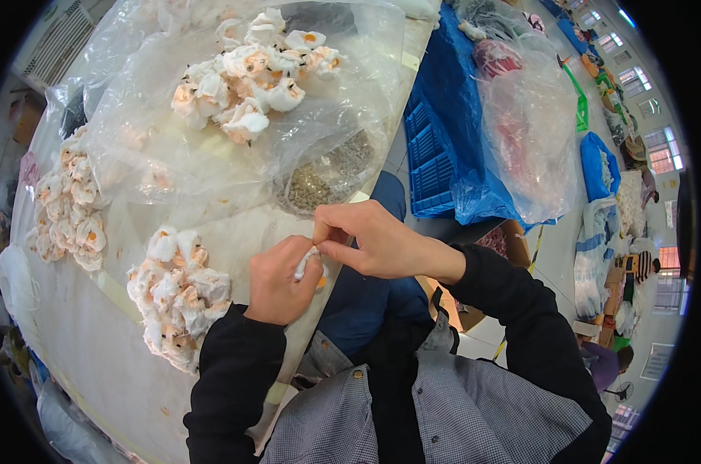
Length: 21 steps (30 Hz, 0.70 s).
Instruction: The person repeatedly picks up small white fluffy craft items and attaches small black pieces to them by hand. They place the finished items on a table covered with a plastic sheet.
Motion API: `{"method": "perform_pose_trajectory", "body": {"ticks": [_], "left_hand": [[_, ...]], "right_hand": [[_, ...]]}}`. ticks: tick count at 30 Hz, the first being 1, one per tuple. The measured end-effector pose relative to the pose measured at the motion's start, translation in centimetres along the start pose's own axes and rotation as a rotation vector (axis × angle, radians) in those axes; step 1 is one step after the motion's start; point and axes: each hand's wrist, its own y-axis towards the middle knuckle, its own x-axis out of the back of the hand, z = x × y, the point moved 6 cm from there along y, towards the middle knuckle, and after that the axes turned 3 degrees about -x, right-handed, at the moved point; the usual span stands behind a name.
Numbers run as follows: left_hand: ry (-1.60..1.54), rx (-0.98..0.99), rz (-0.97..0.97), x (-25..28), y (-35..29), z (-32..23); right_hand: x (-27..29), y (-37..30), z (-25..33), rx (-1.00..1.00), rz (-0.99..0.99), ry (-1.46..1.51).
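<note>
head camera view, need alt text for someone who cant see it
Two hands, left hand and right hand, pinch a small white fabric flower over a pale table. A pile of similar white-and-orange flowers lies beside them, more in clear plastic bags.

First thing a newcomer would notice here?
Probably the two hands meeting at centre: the left hand grips a small white fabric flower while the right hand pinches at its top. Next, the heaps of white-and-orange fabric flowers: one pile on the white table just left of the hands, another on clear plastic bags at top. A blue plastic crate stands to the right.
</note>
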Motion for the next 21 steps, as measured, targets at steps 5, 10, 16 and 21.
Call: {"method": "perform_pose_trajectory", "body": {"ticks": [5,10,16,21], "left_hand": [[-0.005,-0.006,0.016,-0.2,0.1,-0.2],[-0.126,0.071,-0.044,0.3,-0.3,0.3],[-0.321,0.001,-0.196,2.8,1.0,-0.1],[-0.57,0.06,-0.141,2.4,0.7,0.5]], "right_hand": [[0.1,-0.5,-0.3,-0.018,-0.002,0.028],[0.3,-1.3,1.4,0.064,-0.249,0.009],[-1.1,-4.0,1.0,-0.05,-0.592,0.073],[-1.7,-3.3,1.9,0.035,-0.669,-0.062]]}}
